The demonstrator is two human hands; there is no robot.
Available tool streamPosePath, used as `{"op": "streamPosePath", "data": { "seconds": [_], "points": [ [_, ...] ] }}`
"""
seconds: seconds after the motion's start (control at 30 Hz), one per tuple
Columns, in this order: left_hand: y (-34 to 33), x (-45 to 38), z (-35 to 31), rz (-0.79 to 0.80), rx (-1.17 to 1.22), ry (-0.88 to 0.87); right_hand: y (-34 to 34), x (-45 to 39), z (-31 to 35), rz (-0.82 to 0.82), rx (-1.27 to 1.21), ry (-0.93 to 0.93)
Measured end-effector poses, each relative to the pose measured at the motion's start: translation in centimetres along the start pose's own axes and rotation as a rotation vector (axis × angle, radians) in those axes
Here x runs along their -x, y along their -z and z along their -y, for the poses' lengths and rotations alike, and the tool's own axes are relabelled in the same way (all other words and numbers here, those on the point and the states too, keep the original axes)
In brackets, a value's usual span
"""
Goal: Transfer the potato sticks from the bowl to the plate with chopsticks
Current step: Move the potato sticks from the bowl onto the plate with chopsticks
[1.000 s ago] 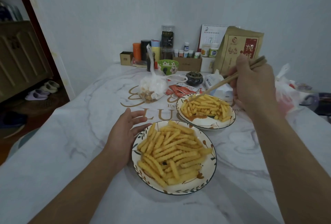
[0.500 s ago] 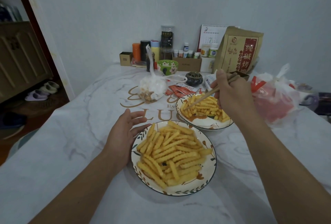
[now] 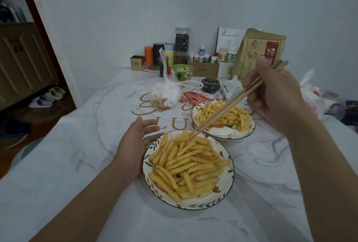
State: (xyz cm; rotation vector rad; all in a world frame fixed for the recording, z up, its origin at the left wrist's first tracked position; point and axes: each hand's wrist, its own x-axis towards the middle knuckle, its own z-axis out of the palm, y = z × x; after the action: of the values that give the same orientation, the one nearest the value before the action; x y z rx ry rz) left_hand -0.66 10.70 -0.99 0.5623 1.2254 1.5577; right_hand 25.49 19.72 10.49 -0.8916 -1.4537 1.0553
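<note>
Two floral-rimmed white ceramic dishes of crinkle-cut yellow potato sticks [image 3: 190, 164] sit before us on the marble-patterned white table [image 3: 58, 164]. Our right hand [image 3: 275, 96] has its fingers [image 3: 251, 84] curled round a pair of long pale wooden chopsticks [image 3: 228, 108], gripping them near the top end. Down and to the left of those fingers the chopsticks slant across the farther dish, the bowl [image 3: 222, 134], and their tips reach the far edge of the pile in the nearer dish, the plate [image 3: 188, 204]; we cannot tell whether a stick is pinched between the tips. Our left hand [image 3: 135, 145] lies relaxed and holding nothing, fingers [image 3: 153, 123] straight and spread, its thumb side against the plate's left rim. Potato sticks fill both dishes, heaped thicker in the plate just right of the left fingers. Beyond the left fingers lies a knotted clear plastic bag of snacks [image 3: 166, 96], with red sauce packets [image 3: 195, 97] to its right. Behind the right hand stands a brown paper food pouch [image 3: 257, 52].
</note>
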Motion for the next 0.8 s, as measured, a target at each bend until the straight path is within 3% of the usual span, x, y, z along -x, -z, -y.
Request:
{"op": "streamPosePath", "data": {
  "seconds": [0.23, 0.5, 0.57, 0.63, 0.73, 0.8],
  "points": [
    [0.2, -0.1, 0.1, 0.005, -0.019, -0.013, -1.5, 0.9, 0.8, 0.348, 0.023, 0.006],
    [0.2, 0.0, 0.0, 0.003, -0.020, -0.006, -2.3, 1.2, 0.7, 0.385, 0.134, 0.000],
    [0.2, -0.1, 0.1, 0.005, -0.016, -0.005, -1.9, 1.0, 0.8, 0.303, 0.112, 0.016],
    [0.2, -0.1, 0.1, 0.008, -0.016, -0.010, -1.6, 0.6, 0.6, 0.112, 0.099, 0.052],
    [0.1, 0.0, 0.1, 0.011, -0.017, -0.014, -1.1, -0.5, -1.0, -0.189, 0.260, 0.113],
    [0.1, 0.0, 0.1, 0.015, -0.016, -0.013, -0.9, -1.0, -2.3, -0.253, 0.323, 0.083]
  ]
}}
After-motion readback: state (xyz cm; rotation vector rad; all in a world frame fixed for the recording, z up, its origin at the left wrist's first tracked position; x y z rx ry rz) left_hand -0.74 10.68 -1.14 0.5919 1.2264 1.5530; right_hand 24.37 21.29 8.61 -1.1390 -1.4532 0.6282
